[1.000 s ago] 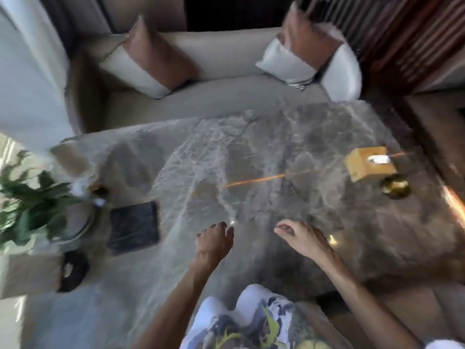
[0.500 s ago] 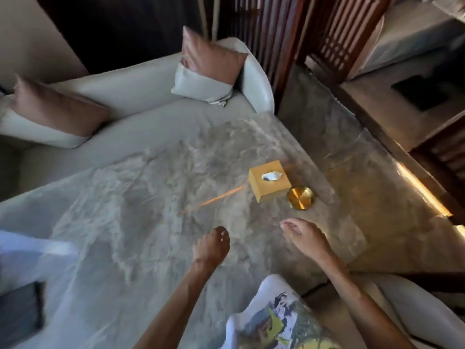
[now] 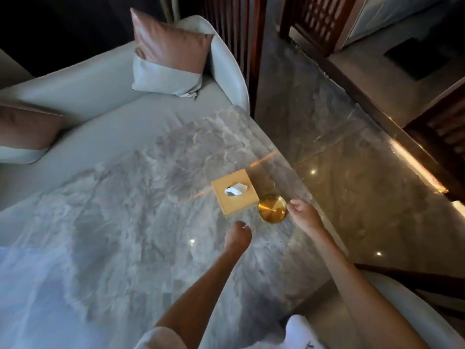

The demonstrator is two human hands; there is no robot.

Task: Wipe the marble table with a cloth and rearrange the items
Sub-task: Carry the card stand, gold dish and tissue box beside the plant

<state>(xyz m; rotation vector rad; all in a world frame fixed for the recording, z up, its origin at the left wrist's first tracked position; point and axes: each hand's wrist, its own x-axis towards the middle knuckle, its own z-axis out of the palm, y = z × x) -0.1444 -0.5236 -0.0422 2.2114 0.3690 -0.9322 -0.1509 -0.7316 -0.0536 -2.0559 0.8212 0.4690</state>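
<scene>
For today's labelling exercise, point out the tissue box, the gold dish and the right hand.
tissue box (image 3: 239, 204): head view, yellow top face below the tissue.
gold dish (image 3: 272, 209): head view, centre of its shiny inside.
right hand (image 3: 304, 214): head view, back of the hand.

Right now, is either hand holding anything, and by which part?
Nothing is held. The left hand is curled on nothing; the right hand is open beside the rim of the gold dish, and contact cannot be told.
</scene>
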